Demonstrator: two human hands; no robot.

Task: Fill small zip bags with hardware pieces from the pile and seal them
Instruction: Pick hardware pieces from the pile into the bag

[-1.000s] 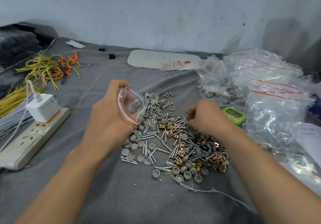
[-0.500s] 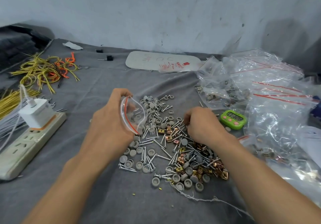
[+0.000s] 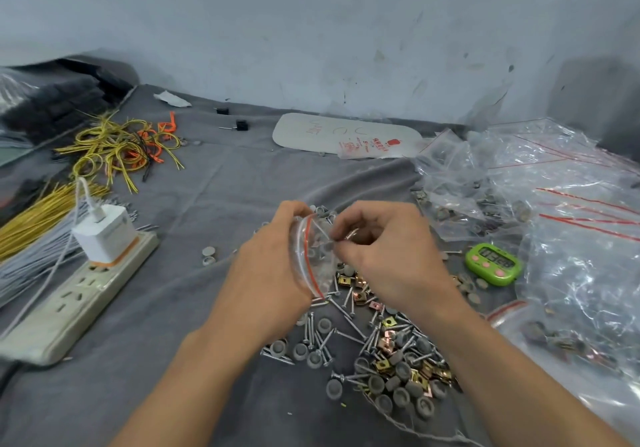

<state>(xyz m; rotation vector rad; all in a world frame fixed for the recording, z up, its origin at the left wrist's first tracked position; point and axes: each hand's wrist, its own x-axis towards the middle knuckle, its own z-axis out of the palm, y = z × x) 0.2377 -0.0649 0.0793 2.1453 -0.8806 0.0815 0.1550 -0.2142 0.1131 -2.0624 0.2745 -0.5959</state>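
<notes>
A small zip bag (image 3: 313, 263), its red seal line facing the camera, is gripped upright in the left hand (image 3: 266, 273) at the centre of a grey cloth (image 3: 207, 394). The thumb and fingers are curled round the bag's far side and its mouth is held agape. The right hand (image 3: 391, 256) is brought against that mouth from 3 o'clock, fingers tightly curled and thumb and forefinger pinched together. A small metal piece (image 3: 350, 235) is glimpsed inside the curl, though its kind cannot be told. A few grey pieces are seen through the bag's plastic. The pile (image 3: 384, 353) of screws, grey caps and brass-coloured clips is spread beneath the wrists and out toward 5 o'clock. A green timer (image 3: 491, 263) is set at 3 o'clock, just beside a heap of clear bags (image 3: 561, 183) at 2 o'clock. A power strip (image 3: 79, 294) with a white charger (image 3: 104, 233) lies at 9 o'clock, and yellow wires (image 3: 114, 145) are tangled at 10 o'clock.
</notes>
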